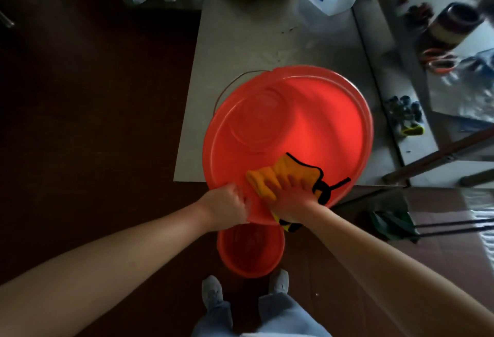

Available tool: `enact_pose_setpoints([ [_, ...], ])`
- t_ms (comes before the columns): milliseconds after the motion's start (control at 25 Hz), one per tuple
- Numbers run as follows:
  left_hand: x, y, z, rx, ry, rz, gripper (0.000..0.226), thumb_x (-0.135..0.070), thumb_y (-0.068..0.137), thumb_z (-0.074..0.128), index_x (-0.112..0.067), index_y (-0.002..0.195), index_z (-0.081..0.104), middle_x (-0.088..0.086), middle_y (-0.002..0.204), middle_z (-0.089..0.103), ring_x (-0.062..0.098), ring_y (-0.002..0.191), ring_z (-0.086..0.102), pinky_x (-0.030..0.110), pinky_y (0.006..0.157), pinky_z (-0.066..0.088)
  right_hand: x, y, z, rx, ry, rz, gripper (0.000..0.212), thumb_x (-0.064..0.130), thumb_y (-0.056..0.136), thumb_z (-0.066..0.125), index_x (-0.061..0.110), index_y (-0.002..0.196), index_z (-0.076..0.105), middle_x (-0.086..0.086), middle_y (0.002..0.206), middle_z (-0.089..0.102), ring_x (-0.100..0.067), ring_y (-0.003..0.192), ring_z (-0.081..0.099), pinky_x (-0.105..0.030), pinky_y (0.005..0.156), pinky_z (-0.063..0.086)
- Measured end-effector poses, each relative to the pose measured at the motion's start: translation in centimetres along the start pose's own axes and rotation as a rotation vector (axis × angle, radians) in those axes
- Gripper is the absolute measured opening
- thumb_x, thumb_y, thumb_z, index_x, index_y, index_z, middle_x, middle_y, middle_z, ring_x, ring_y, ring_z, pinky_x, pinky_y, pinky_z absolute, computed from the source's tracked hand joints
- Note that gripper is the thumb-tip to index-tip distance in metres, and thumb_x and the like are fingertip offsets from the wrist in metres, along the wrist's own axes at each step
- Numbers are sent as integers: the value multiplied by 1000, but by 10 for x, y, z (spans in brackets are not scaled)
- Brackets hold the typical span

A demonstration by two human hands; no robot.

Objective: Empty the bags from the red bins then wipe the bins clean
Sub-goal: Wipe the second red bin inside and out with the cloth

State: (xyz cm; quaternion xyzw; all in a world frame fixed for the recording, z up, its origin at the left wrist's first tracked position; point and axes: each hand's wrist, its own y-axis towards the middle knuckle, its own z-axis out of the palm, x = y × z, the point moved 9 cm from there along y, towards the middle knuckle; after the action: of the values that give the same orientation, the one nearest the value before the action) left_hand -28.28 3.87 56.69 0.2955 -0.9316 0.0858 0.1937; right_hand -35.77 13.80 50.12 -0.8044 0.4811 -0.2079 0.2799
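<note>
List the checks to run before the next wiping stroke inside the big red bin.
1. Left hand grips the near rim of the large red bin: ok.
2. Right hand presses the yellow cloth against the bin's inner wall: ok.
3. No bags inside the large red bin: ok.
4. Bin fully supported by the metal table: not ok, its near side overhangs the table edge.
5. Second red bin on the floor already wiped: cannot tell.
</note>
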Motion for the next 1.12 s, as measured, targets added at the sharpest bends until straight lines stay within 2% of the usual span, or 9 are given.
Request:
enact_pose_setpoints([
  [200, 5, 0, 0, 24, 0, -39, 52, -60, 90, 58, -8, 92, 69, 12, 75, 70, 28, 62, 67, 36, 67, 56, -1, -56, -3, -103, -23, -17, 65, 66, 101, 22, 43, 159, 4, 1, 169, 6, -32, 154, 4, -56, 120, 1],
  [320, 10, -1, -1, 14, -6, -60, 56, -63, 91, 55, -8, 95, 69, 12, 78, 70, 28, 65, 67, 37, 69, 55, 1, -49, -11, -132, -22, -14, 62, 66, 101, 20, 41, 158, 14, 0, 165, 17, -33, 151, 13, -57, 118, 5],
  [480, 3, -4, -3, -27, 26, -79, 53, -62, 92, 54, -11, 92, 70, 12, 78, 71, 29, 67, 68, 38, 71, 57, 7, -18, -16, -208, -79, 2, 72, 64, 92, 1, 38, 155, 22, -9, 158, 31, -40, 137, 31, -58, 112, 17],
  [600, -14, -10, 9, -22, 58, -45, 53, -57, 97, 46, -10, 101, 70, 13, 84, 72, 31, 75, 70, 40, 79, 57, 4, 39, -3, -187, -3, 27, 58, 56, 104, 19, 36, 158, 17, -15, 162, 24, -43, 142, 25, -62, 116, 13],
  [760, -25, -10, 19, -2, 105, -82, 52, -53, 96, 50, -7, 107, 71, 16, 88, 73, 32, 81, 71, 42, 84, 56, -7, 113, -4, -186, 206, 8, 63, 70, 93, 20, 51, 153, 15, -3, 167, 15, -40, 151, 14, -73, 112, 10],
  [880, -15, -7, 15, -13, 124, -105, 54, -55, 94, 50, -6, 104, 71, 18, 86, 72, 32, 78, 70, 40, 80, 57, -8, 140, -18, -154, 154, 12, 80, 78, 86, -2, 45, 158, 13, -6, 168, 11, -44, 151, 7, -71, 115, -1],
  [960, -6, -5, 12, -7, 72, -109, 53, -54, 94, 51, -5, 103, 70, 18, 82, 71, 31, 73, 69, 37, 74, 56, -3, 140, -22, -84, 60, 5, 92, 80, 80, -17, 43, 159, 13, -7, 167, 17, -46, 149, 11, -67, 116, -2],
  [1040, 2, -4, 10, 23, 40, -93, 48, -51, 94, 52, -7, 100, 70, 14, 77, 70, 28, 66, 67, 35, 68, 56, -2, 125, -25, -70, 51, 23, 76, 74, 92, 0, 40, 158, 21, -6, 165, 24, -44, 148, 21, -67, 117, 5],
  [1120, 14, -2, 8, 56, 1, -79, 44, -52, 94, 52, -12, 96, 71, 9, 71, 69, 25, 60, 66, 32, 64, 54, 2, 93, -36, -44, 25, -11, 76, 71, 90, 4, 39, 156, 26, -4, 163, 29, -41, 146, 29, -65, 117, 12],
])
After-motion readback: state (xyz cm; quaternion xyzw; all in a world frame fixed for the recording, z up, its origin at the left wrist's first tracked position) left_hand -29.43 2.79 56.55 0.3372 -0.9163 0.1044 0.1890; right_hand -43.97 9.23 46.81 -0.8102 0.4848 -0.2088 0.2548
